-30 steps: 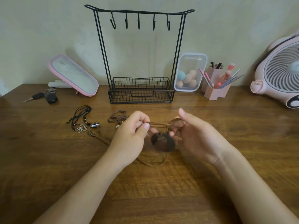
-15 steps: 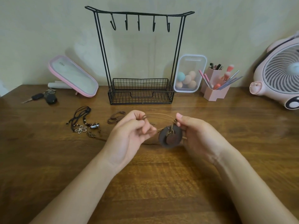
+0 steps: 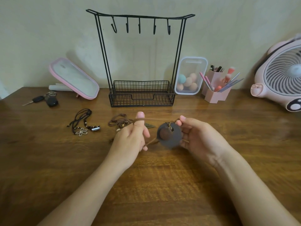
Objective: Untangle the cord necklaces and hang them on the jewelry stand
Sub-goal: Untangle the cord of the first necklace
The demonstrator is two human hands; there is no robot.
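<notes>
At the far left of the wooden table [image 3: 162, 185] a bunch of car keys [image 3: 44, 100] is lying, and behind it a pink-framed mirror [image 3: 74, 78] is leaning back towards the wall. Nearer to the person, a black cord necklace [image 3: 83, 126] with a silver flower pendant is lying in a loose heap. Just to its right a brown cord necklace [image 3: 119, 122] is lying bunched, partly hidden by the left hand [image 3: 130, 137].

The black wire jewelry stand [image 3: 140, 62] is standing at the wall, its five hooks hanging from the top bar above a mesh basket.

The two hands are being held apart over the table, in front of the stand, both gripping one necklace. The left hand is curling its fingers round the tan cord [image 3: 159, 119], which is passing over the raised thumb. The right hand [image 3: 200, 137] is pinching the cord just above the round dark pendant [image 3: 170, 135], which is hanging between the hands against the right fingers.

Further right, a clear box of makeup sponges [image 3: 190, 75], a pink brush holder [image 3: 216, 92] and a pink fan [image 3: 280, 82] are standing.
</notes>
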